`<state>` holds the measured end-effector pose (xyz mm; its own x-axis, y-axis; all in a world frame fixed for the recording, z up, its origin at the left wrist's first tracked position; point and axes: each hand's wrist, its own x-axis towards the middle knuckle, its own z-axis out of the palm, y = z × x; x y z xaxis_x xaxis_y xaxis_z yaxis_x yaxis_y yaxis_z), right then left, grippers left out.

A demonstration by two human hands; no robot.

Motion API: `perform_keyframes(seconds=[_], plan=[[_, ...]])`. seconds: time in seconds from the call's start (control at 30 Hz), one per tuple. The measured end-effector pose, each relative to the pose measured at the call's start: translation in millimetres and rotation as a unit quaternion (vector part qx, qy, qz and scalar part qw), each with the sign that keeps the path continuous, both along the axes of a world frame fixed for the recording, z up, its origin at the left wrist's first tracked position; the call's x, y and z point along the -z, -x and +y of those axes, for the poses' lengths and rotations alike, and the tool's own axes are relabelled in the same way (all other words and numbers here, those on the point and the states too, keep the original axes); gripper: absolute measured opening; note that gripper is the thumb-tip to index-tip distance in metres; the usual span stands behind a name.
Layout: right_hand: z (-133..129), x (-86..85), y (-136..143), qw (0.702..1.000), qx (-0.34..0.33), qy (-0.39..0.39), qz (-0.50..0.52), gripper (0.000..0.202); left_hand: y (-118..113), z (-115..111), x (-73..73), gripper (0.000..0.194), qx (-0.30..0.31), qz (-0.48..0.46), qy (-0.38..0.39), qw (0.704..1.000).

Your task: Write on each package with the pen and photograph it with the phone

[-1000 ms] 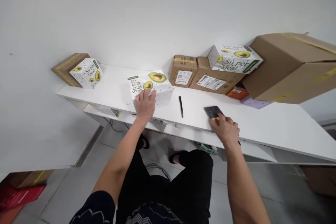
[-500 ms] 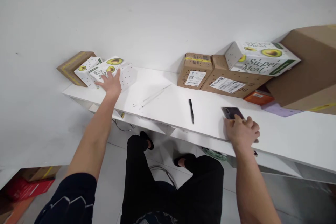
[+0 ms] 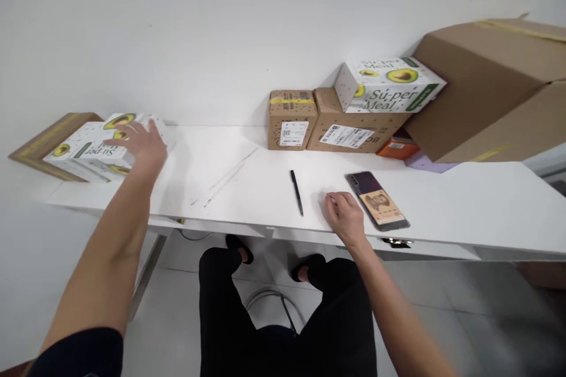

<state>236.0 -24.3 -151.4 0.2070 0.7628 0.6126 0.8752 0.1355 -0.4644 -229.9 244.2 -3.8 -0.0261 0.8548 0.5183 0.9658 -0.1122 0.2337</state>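
Observation:
My left hand (image 3: pixel 145 142) rests with spread fingers on a white box (image 3: pixel 98 154) printed with avocados, on the left part of the white table. A second white avocado box (image 3: pixel 65 151) sits against its left side, partly hidden. My right hand (image 3: pixel 345 215) lies near the table's front edge, fingers curled in, with nothing visible in them. A black pen (image 3: pixel 296 193) lies to its left, apart from it. Just to its right is a phone (image 3: pixel 378 201) in a clear case with a picture on its back.
Beyond the white boxes leans a brown carton (image 3: pixel 53 135). Along the wall stand a small brown box (image 3: pixel 292 118), a wider brown box (image 3: pixel 354 129), a white avocado box (image 3: pixel 393 87) on top and a large carton (image 3: pixel 495 94). An orange box (image 3: pixel 397 147) and a purple box (image 3: pixel 428 161) lie below.
My right hand has let go of the phone and moved left toward the pen, its fingers curling. My left hand stays on the white avocado box. The view has turned somewhat right.

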Motion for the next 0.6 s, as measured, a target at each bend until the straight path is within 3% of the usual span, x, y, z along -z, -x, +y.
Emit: perform_keyframes(seconds=[0.03, 0.07, 0.13, 0.2, 0.27, 0.33, 0.4, 0.47, 0.6], plan=[[-0.4, -0.5, 0.0, 1.0, -0.008, 0.005, 0.005, 0.025, -28.3, -3.6, -1.8, 0.111, -0.055, 0.043, 0.025, 0.997], [-0.7, -1.2, 0.1, 1.0, -0.013, 0.009, 0.01, 0.024, -61.9, -9.5, -3.1, 0.105, -0.058, 0.075, 0.05, 0.994], [-0.9, -2.7, 0.3, 1.0, -0.015, 0.013, 0.021, 0.024, -138.4, -24.6, -3.7, 0.098, 0.038, 0.083, 0.102, 0.991], [-1.0, -3.8, 0.5, 0.999, -0.012, 0.012, 0.032, 0.024, -215.7, -38.2, -1.4, 0.093, 0.128, 0.028, 0.113, 0.985], [-1.0, -4.4, 0.4, 0.999, -0.009, 0.01, 0.039, 0.024, -282.3, -45.0, 2.7, 0.09, 0.172, -0.004, 0.078, 0.982], [-0.9, -4.7, -0.1, 0.999, -0.006, 0.007, 0.045, 0.024, -332.4, -43.9, 7.4, 0.087, 0.178, -0.029, 0.052, 0.982], [-0.8, -5.1, -0.8, 0.998, -0.003, 0.008, 0.056, 0.024, -364.8, -37.3, 12.1, 0.082, 0.164, -0.065, 0.061, 0.982], [-0.5, -5.8, -1.6, 0.997, -0.002, 0.015, 0.073, 0.023, -380.8, -29.7, 16.4, 0.076, 0.151, -0.093, 0.06, 0.982], [0.8, -7.1, -2.9, 0.994, -0.001, 0.029, 0.102, 0.023, -372.7, -24.3, 19.3, 0.065, 0.15, -0.097, 0.036, 0.983]])
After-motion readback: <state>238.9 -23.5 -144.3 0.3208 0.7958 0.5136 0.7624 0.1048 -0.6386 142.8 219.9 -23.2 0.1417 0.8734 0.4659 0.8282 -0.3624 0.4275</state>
